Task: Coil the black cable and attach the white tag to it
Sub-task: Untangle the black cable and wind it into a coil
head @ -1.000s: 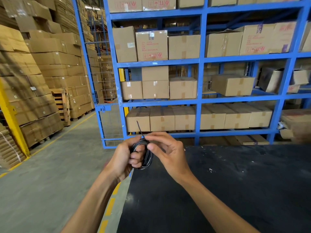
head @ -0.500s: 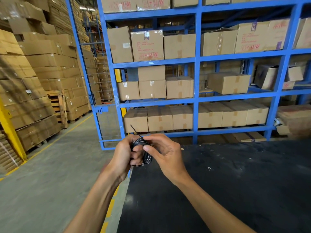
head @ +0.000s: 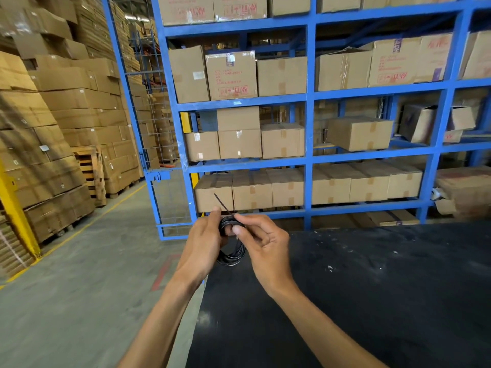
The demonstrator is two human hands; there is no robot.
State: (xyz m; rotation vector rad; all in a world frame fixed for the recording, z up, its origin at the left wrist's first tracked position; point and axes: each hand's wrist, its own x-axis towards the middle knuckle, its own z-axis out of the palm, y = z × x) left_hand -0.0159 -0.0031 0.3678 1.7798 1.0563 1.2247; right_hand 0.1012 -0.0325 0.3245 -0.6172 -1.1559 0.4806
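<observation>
A small coil of black cable [head: 231, 254] hangs in the air over the near left corner of the black table [head: 358, 288]. My left hand [head: 203, 244] grips the coil from its left side. My right hand [head: 261, 247] pinches the coil's top with thumb and forefinger. A thin black strand [head: 221, 204] sticks up and to the left from the top of the coil. No white tag is visible anywhere in the head view.
Blue metal shelving [head: 308, 166] full of cardboard boxes [head: 231, 75] stands behind the table. Pallets of stacked cartons [head: 53, 128] line the aisle on the left, beside a yellow post [head: 16, 208]. The grey concrete floor [head: 79, 288] runs along the table's left edge.
My right hand's fingers have shifted up to the top of the coil, and more of the coil's lower loops now hang in view between the hands. The view has shifted slightly.
</observation>
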